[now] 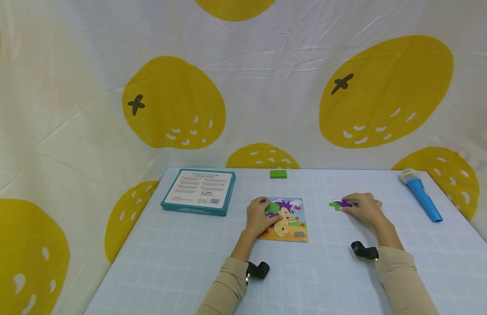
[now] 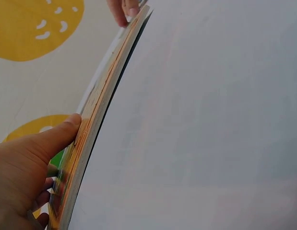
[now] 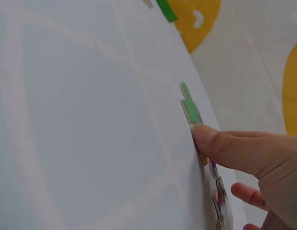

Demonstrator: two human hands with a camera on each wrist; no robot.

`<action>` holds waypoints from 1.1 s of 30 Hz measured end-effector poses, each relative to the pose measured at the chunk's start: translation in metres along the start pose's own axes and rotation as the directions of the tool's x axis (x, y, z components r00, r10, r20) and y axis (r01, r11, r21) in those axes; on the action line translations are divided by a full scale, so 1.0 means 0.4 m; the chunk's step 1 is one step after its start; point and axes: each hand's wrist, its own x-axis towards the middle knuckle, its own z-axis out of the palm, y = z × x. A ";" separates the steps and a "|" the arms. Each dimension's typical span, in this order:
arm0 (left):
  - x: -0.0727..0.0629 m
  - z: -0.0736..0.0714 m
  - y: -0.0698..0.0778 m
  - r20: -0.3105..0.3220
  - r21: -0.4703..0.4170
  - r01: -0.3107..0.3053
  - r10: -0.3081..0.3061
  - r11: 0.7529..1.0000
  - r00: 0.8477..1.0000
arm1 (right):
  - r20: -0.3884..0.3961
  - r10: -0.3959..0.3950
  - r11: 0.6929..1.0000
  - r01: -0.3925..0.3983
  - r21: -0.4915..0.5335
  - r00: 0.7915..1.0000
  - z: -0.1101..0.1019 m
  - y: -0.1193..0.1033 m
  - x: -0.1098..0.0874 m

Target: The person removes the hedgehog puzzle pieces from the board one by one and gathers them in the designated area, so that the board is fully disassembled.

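Observation:
A square jigsaw puzzle [image 1: 296, 229] with a purple-haired cartoon hedgehog lies flat on the table. My left hand [image 1: 258, 217] rests over its left part, thumb extended across the picture and fingertips near the upper left corner. In the left wrist view the left thumb [image 2: 66, 128] presses on the puzzle's face, with the other fingers partly hidden behind it. Farther right, my right hand [image 1: 363, 207] pinches a green and purple puzzle piece [image 1: 338, 205] close over the table. The right wrist view shows more loose puzzle pieces [image 3: 219, 206] below the right fingers.
A teal-edged box [image 1: 198, 190] with printed text lies at the back left. Behind the puzzle sits a small green block [image 1: 278, 174]. A blue toy microphone [image 1: 422, 197] lies at the right. Fruit-patterned cloth [image 1: 275, 109] hangs behind the table.

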 end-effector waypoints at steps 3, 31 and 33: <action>0.000 0.000 0.000 -0.001 0.001 -0.005 0.005 1.000 1.000 | -0.013 -0.010 1.000 0.010 0.000 1.000 -0.002 0.005 -0.006; -0.003 -0.004 0.003 -0.019 -0.011 -0.015 0.015 1.000 1.000 | -0.036 -0.015 1.000 0.015 0.008 0.999 0.004 0.017 -0.028; -0.004 -0.005 0.002 -0.025 -0.024 -0.026 0.026 0.999 0.999 | -0.043 -0.017 1.000 0.018 0.008 0.999 0.006 0.017 -0.029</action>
